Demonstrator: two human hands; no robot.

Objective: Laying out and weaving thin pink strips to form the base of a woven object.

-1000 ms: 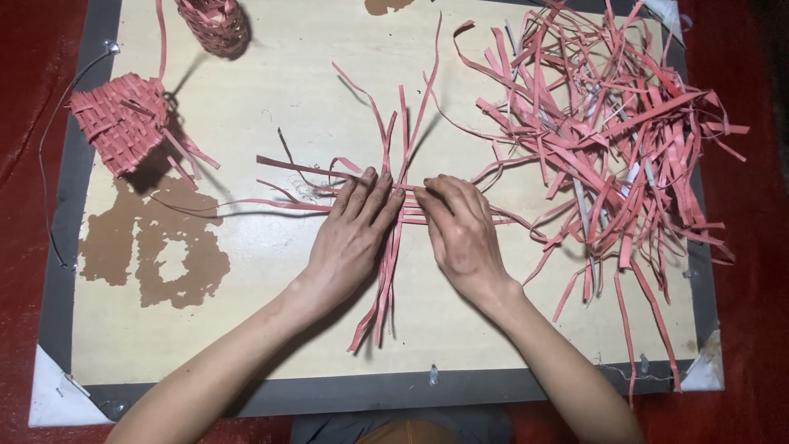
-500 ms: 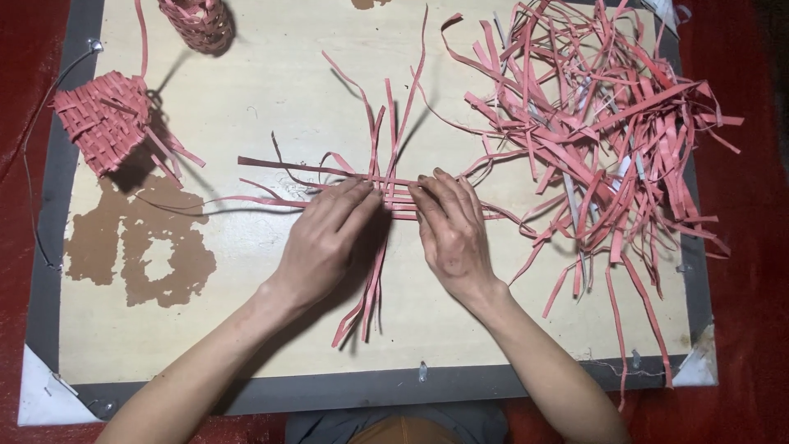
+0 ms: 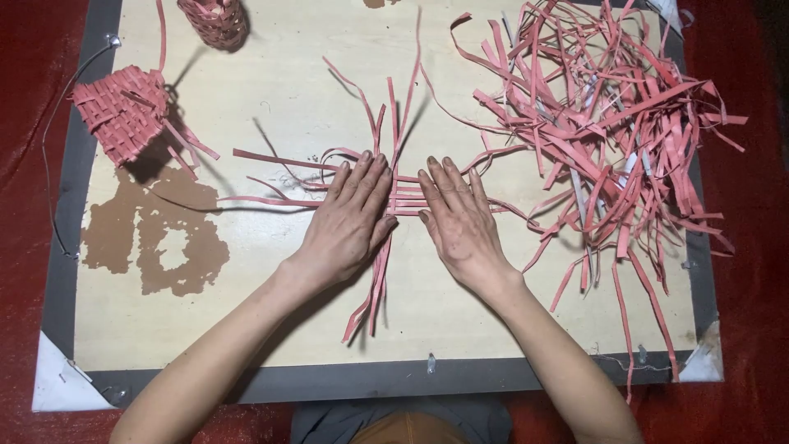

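We see both sets of fingers (image 3: 362, 177) spread flat (gripping nothing), the left hand (image 3: 349, 222) and right hand (image 3: 460, 222) pinning the crossed pink strips (image 3: 404, 196) mid-tabletop (image 3: 271, 321), where uneven pressure could probably loosen the weave.

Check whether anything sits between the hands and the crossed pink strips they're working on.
Nothing visible does: left hand and right hand lie flat directly on the crossed strips. The loose strip pile lies apart, to the right.

Left of the left hand, a half-woven pink basket piece (image 3: 123, 115); above it, a small woven basket (image 3: 215, 20); brown patch (image 3: 152, 234) on board (image 3: 246, 329).
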